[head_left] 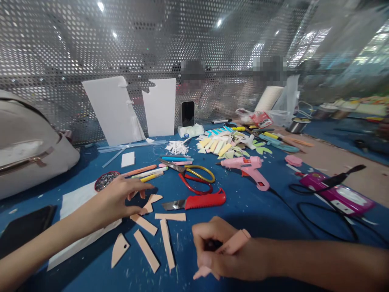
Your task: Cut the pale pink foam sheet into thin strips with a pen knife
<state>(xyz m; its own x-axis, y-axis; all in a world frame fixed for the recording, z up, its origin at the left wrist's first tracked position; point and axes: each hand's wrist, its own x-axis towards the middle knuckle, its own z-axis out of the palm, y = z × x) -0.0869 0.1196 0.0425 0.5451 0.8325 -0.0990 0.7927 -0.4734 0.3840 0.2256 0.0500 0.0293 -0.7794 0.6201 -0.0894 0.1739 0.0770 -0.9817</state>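
Note:
My left hand (127, 196) hovers at the left with its fingers apart. Its thumb is at the edge of a peach, fish-tail-shaped cut piece (151, 203); whether it touches is unclear. Several flat peach strips (146, 250) lie around and below it, along with a fin-shaped piece (119, 248) that has a dark dot. On the right, my right hand (217, 251) is closed around a peach marker (235, 242), its lower end pointing down-left near the table. Between and beyond the hands rests a red-handled utility knife (205, 199) with its blade out.
Scissors (197, 178), several markers (148, 172) and a pink glue gun (251, 168) lie beyond. Paper scraps (223, 144), white boards (114, 111) and a phone (187, 113) are at the back. A purple power strip (337, 194) with cables sits right; a white bag (33, 146) stands left.

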